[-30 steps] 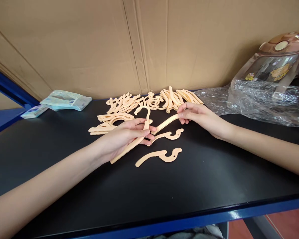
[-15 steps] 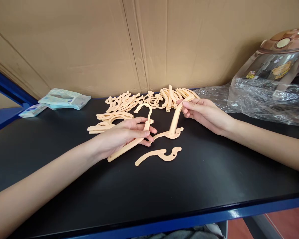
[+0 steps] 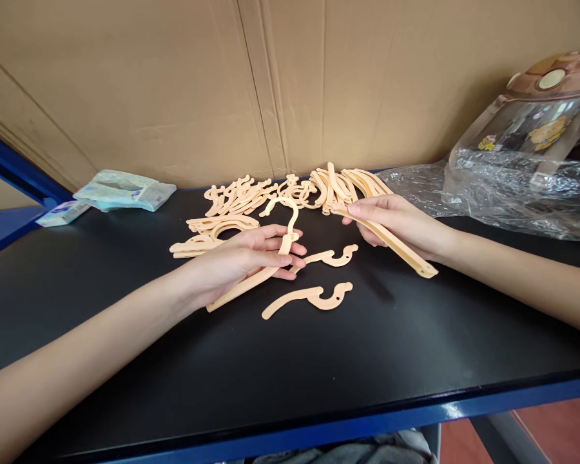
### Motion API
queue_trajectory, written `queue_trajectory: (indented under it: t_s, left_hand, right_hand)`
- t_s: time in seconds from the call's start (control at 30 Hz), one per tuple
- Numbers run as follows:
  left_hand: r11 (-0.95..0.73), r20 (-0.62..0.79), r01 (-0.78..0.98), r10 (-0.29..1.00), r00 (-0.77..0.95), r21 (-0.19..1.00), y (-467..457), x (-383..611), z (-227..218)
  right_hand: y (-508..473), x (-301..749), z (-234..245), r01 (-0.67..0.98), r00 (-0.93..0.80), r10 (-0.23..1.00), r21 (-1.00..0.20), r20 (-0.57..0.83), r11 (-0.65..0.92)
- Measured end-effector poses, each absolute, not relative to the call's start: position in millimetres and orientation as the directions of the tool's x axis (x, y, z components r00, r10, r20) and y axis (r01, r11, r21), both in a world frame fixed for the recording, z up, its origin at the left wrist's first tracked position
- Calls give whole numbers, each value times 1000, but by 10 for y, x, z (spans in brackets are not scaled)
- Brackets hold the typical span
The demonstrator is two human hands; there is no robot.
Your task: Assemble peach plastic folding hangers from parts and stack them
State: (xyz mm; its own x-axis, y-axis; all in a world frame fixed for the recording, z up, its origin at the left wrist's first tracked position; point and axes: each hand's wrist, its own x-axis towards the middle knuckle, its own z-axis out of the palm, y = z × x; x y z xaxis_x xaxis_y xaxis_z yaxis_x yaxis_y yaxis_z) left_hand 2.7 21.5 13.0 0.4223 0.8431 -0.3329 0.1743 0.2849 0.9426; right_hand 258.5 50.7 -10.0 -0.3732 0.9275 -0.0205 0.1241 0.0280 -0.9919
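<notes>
Between its thumb and fingers, my left hand (image 3: 256, 254) holds a peach plastic hanger piece with a hook (image 3: 294, 216) at its top and one arm (image 3: 244, 287) slanting down left. My right hand (image 3: 384, 216) pinches a loose hanger arm (image 3: 391, 240) by its upper end; its hollow, channelled side shows and its far end points down right. Two curved hanger parts lie on the black table between and below my hands: the nearer one (image 3: 319, 298) in full view, the farther one (image 3: 338, 259) partly hidden by my left fingertips.
Behind my hands lie a pile of small hook parts (image 3: 244, 196) and a pile of hanger arms (image 3: 336, 187). Folded hangers (image 3: 222, 224) are stacked at left. A tissue pack (image 3: 123, 191) sits back left; a bottle (image 3: 544, 122) and clear plastic wrap (image 3: 517, 200) stand back right.
My right hand has turned the hanger arm, whose lower end has swung from above the table parts out to the right. My left hand and its hanger piece are nearly still.
</notes>
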Motion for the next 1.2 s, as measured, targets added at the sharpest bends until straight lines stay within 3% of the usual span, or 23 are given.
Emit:
queue_trajectory:
  t_s: [0.27, 0.4, 0.6, 0.87, 0.97, 1.07, 1.2]
  left_hand:
    - [280, -329, 174, 827, 455, 944, 232, 22, 118]
    - [243, -303, 183, 808, 506, 953, 227, 3, 89]
    - [275, -324, 171, 799, 506, 946, 203, 23, 91]
    - [265, -327, 192, 780, 534, 945, 228, 1, 74]
    - [267, -330, 194, 778, 534, 944, 230, -3, 76]
    - [273, -337, 199, 773, 538, 941, 234, -3, 76]
    - [267, -322, 180, 768, 554, 947, 236, 0, 71]
  right_hand:
    - [474, 2591, -70, 333, -530, 848, -923, -16, 191]
    - [466, 2595, -79, 315, -583, 813, -920, 7, 233]
    - [466, 2581, -93, 205, -498, 867, -973, -8, 109]
    - [424, 2537, -141, 225, -377, 906, -930, 192, 290]
    - [360, 2526, -144, 364, -365, 864, -801, 347, 475]
    - [300, 2516, -146, 466, -474, 738, -575, 480, 673]
    - [264, 2504, -177, 434, -616, 553, -344, 561, 833]
